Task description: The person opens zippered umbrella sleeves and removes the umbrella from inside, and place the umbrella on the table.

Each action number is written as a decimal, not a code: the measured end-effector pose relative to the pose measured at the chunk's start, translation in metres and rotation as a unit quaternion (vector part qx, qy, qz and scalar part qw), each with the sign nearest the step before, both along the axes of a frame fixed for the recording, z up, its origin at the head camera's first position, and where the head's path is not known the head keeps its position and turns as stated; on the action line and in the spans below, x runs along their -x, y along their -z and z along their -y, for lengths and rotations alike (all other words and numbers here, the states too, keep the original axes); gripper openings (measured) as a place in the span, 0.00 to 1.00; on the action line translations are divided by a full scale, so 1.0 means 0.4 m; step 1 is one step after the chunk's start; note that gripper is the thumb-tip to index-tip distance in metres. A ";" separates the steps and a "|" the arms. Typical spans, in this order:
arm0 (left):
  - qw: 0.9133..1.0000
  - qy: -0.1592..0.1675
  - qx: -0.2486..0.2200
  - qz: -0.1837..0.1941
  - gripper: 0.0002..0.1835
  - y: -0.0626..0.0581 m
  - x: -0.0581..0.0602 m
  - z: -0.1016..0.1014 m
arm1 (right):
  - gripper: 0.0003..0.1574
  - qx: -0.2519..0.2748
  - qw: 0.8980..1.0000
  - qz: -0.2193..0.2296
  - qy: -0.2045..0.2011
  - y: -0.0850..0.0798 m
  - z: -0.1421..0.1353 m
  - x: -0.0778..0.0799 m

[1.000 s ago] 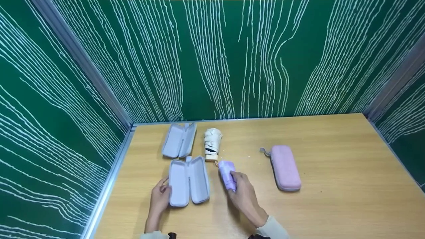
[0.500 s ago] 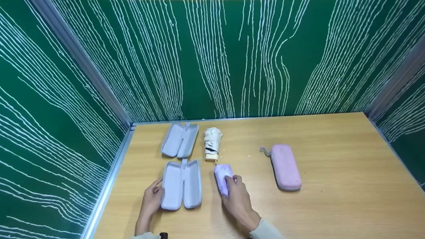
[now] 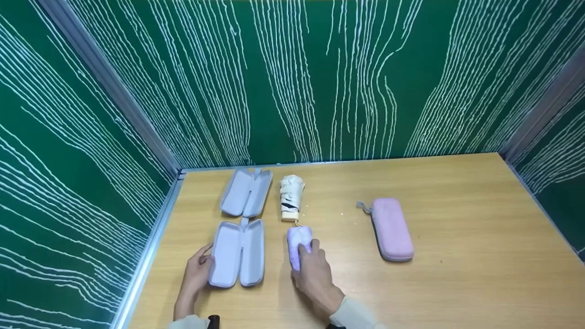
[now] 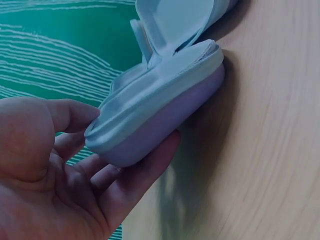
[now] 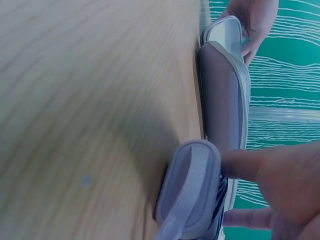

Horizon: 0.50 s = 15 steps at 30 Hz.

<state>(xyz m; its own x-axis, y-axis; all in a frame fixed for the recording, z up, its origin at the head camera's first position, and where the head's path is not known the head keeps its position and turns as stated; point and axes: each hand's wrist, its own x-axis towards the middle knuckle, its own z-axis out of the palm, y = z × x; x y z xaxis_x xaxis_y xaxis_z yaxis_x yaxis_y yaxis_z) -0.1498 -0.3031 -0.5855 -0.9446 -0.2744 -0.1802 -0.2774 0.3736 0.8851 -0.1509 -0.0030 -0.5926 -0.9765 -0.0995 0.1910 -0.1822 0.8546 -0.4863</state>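
My left hand (image 3: 197, 269) pinches the outer left edge of an open zip case (image 3: 226, 256), thumb at the rim and fingers beneath. Its lining is pale grey; the left wrist view shows a lavender outer shell (image 4: 172, 112). Just right of that case, my right hand (image 3: 315, 274) grips a folded purple compact umbrella (image 3: 299, 235) lying lengthwise. In the right wrist view, the umbrella's flat handle end (image 5: 175, 185) with a strap faces the camera. Beyond it lies a cream folded umbrella (image 3: 291, 196) with a dark gap in its fabric.
A second open zip case (image 3: 238, 194) sits behind the first, near the table's back left corner. Off to the right lies a closed pink case (image 3: 393, 228) with a grey pull loop. White-streaked green panels (image 3: 283, 82) border the wooden table (image 3: 466, 219) at back and sides.
My left hand has shifted the near open case to the left. The right hand and the purple umbrella have also moved left and slightly closer to me, and the umbrella stands straighter lengthwise.
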 end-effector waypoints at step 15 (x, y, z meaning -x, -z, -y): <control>1.000 0.001 0.009 0.012 0.22 -0.003 0.020 0.037 | 0.43 0.013 0.997 0.051 -0.061 -0.020 0.038 0.019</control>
